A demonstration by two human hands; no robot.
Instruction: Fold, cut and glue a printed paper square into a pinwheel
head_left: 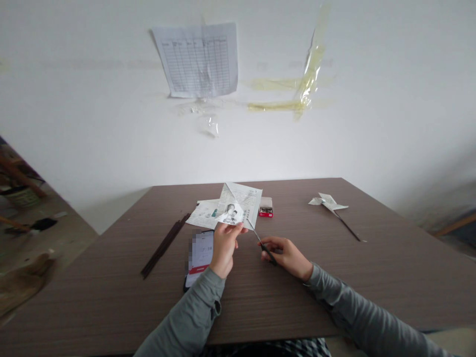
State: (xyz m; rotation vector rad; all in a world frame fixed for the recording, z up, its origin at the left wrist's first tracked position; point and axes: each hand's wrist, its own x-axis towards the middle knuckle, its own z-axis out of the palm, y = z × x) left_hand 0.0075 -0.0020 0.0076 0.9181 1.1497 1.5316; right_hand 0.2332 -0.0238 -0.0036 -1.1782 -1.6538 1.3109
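My left hand (224,250) pinches a folded printed paper sheet (241,201) at its lower edge, and a black-and-white picture shows on the sheet. My right hand (286,257) grips small dark-handled scissors (263,244), whose thin blades point up and left. Their tip is close to the sheet's lower right edge, and I cannot tell if they touch. A loose printed sheet (204,214) lies on the table under the held paper.
On the brown wood-grain table (297,297) lie a bundle of dark sticks (163,245), a phone (199,258), a small red box (266,208), and a paper pinwheel on a stick (329,204). A ruled sheet (197,59) and yellowed tape (305,84) cling to the white wall.
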